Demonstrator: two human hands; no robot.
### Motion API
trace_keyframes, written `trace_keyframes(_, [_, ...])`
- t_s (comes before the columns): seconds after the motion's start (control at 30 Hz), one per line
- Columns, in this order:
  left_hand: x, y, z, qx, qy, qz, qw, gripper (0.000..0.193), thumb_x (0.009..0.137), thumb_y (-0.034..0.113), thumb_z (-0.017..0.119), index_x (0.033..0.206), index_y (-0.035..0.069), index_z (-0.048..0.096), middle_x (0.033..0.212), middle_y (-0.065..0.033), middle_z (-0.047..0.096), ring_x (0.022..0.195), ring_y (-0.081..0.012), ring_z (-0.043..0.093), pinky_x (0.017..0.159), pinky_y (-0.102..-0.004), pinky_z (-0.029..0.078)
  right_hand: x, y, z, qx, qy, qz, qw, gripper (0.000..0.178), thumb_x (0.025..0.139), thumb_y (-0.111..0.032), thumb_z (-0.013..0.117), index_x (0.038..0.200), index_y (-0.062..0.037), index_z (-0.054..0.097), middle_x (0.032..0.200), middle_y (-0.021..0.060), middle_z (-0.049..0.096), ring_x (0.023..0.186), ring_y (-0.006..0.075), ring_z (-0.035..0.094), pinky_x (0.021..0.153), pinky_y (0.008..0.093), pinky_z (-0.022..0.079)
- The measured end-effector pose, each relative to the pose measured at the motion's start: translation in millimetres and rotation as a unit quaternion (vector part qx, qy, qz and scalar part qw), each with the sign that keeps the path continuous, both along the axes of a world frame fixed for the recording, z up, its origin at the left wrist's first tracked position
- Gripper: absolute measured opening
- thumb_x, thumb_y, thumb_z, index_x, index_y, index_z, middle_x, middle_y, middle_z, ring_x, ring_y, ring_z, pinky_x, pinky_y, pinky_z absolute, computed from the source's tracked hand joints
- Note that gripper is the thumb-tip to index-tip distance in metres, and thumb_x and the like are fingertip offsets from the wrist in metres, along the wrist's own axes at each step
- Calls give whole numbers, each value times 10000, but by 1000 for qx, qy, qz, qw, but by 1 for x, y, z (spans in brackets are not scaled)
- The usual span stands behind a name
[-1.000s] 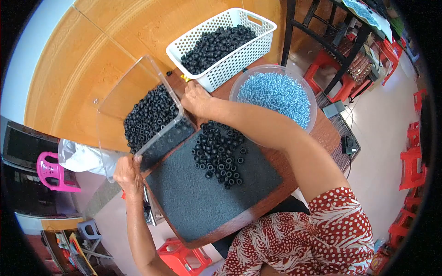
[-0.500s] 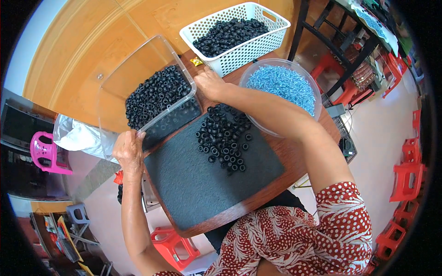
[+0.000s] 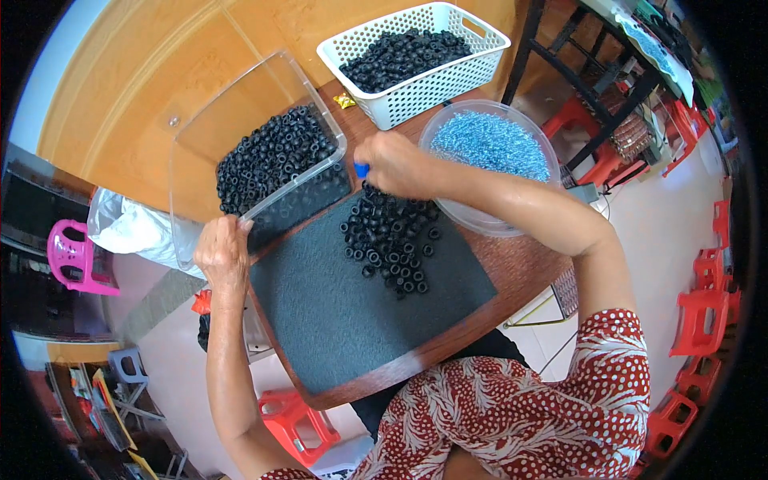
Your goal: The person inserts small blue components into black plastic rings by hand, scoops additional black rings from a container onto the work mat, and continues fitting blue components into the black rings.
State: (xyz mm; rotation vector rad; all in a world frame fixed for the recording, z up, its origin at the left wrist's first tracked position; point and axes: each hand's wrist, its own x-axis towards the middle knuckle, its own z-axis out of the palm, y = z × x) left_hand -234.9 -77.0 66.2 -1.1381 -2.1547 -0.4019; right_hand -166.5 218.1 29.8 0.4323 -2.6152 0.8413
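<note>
My left hand (image 3: 222,250) is closed over the near corner of a clear plastic box (image 3: 300,204), which holds a heap of small black rings (image 3: 276,156). My right hand (image 3: 396,164) is curled closed around a small blue object (image 3: 362,170); only one end shows, so its kind is unclear. Just below that hand lies a loose pile of black rings (image 3: 388,240) on a dark grey mat (image 3: 352,328). The fingers of the right hand are partly hidden by its back.
A white perforated basket (image 3: 432,92) of black pieces stands at the back. To its right, a round clear tub (image 3: 552,172) holds light-blue beads (image 3: 488,148). A small yellow wrapper (image 3: 344,101) lies on the brown table (image 3: 528,264). Red stools (image 3: 296,424) stand on the floor.
My right hand has left the box's right rim and moved right and slightly nearer, over the far end of the pile; a blue object now shows in it. My left hand stays at the box.
</note>
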Motion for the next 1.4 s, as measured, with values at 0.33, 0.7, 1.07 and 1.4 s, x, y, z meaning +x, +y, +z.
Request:
trace_keyframes(0.33, [3,3,5,-21,-52,16,998,143,789,91,660,755,6,550,655,-148,515,611,-323,532,555,-413,418,53,-35,15,8,-63,107,992,145,716,-107,655,651,-23,556,749,142,594,790,334,547,721,423,444])
trace_keyframes(0.7, [0,-2,4,-38,-68,11,997,206,862,152,615,749,-6,544,628,-141,477,567,-307,493,516,-394,388,-45,-14,-15,-53,-25,-138,989,89,613,45,549,699,28,531,829,218,580,839,383,537,794,448,427])
trace_keyframes(1.07, [5,-10,7,-24,-82,18,996,216,858,165,624,772,-26,570,642,-137,507,555,-286,508,500,-371,393,-173,-8,-66,162,8,-202,966,225,789,-90,505,931,64,586,969,218,573,1018,352,493,855,428,473])
trace_keyframes(1.4, [4,-3,6,-10,-82,0,997,161,841,129,633,765,-4,583,612,-115,504,519,-268,492,468,-352,378,-227,10,-79,315,-57,-219,922,292,882,-182,430,1008,-72,669,1097,165,628,1055,329,532,858,509,379])
